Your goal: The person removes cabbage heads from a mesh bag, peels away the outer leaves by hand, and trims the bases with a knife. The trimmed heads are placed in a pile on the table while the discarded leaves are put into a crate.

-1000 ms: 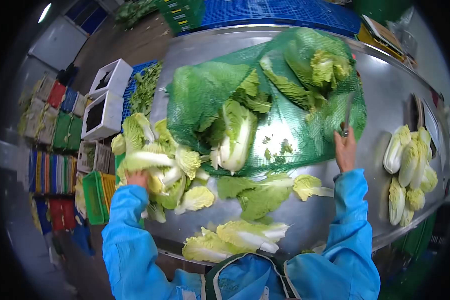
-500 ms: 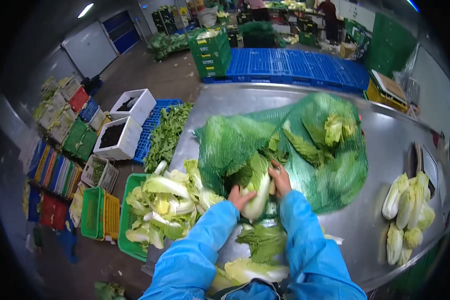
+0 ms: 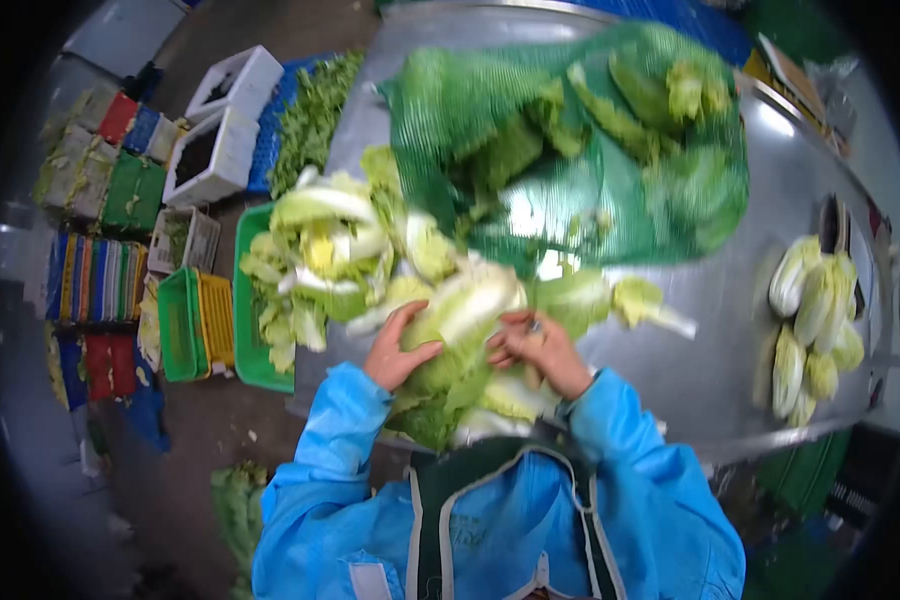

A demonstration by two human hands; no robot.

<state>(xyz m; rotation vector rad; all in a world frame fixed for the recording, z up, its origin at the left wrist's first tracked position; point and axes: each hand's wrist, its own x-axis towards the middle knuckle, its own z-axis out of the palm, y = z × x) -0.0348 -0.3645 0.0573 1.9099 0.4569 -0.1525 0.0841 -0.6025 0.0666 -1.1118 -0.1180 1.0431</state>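
A napa cabbage (image 3: 467, 303) lies tilted near my body, its pale base pointing away and its green leaves toward me. My left hand (image 3: 398, 352) grips its left side, thumb on top and fingers along the edge. My right hand (image 3: 538, 350) is at its right side with the fingers curled in; what they hold, if anything, is hidden. Loose outer leaves (image 3: 570, 298) lie under and beside the cabbage. Beyond it a green mesh bag (image 3: 660, 225) with more cabbage leaves is spread on the metal table (image 3: 720, 360).
Trimmed napa cabbages (image 3: 815, 310) are piled at the table's right. On the left, a green crate (image 3: 254, 352) overflows with cut leaves. White foam boxes (image 3: 208, 160), leafy greens (image 3: 315, 115) and stacked coloured crates (image 3: 135, 190) stand farther left on the floor.
The napa cabbage has come out of the mesh bag toward my body, and its base now points away. Both hands have drawn back with it. My view has tilted down.
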